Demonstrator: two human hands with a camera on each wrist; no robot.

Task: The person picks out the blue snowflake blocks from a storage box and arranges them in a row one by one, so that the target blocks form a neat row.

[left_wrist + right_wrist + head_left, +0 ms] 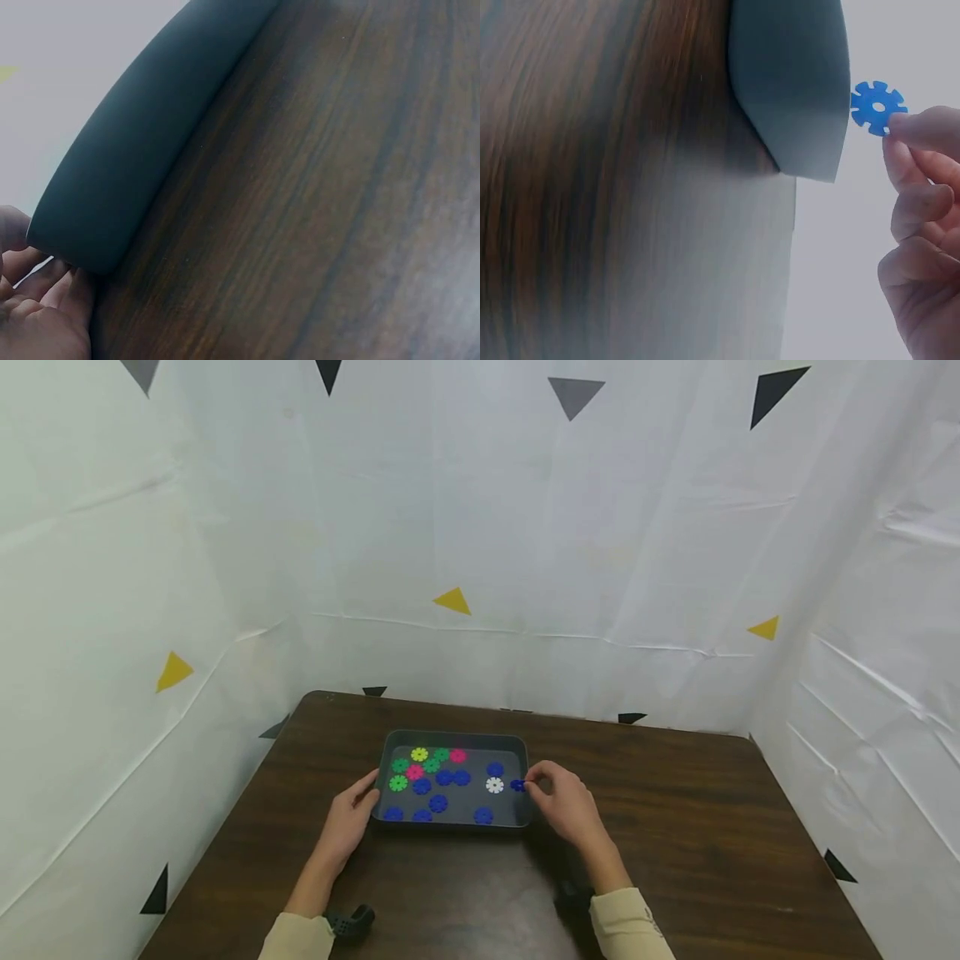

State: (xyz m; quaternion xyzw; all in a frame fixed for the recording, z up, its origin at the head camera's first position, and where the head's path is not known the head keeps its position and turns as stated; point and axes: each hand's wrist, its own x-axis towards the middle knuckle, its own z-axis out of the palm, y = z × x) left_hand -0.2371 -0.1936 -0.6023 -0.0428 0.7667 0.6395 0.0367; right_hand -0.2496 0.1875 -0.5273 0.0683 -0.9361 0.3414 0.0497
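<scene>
A dark grey tray (456, 823) sits on the table and holds several notched plastic discs. At the tray's left end, my left hand (350, 817) grips the wall, with the thumb by the rim and the fingers against the outside, as the left wrist view shows (45, 311). My right hand (566, 802) pinches a blue notched disc (878, 107) between thumb and fingertip, just above the tray's right end. Close by, inside the tray, lie a white disc (494, 785) and another blue disc (495, 769).
Toward the tray's left lie yellow (419, 753), green (398, 783) and pink discs (415, 772), with more blue discs (438, 803) around them. The brown wooden table (675, 827) meets white sheeting (525, 527) at the back and sides.
</scene>
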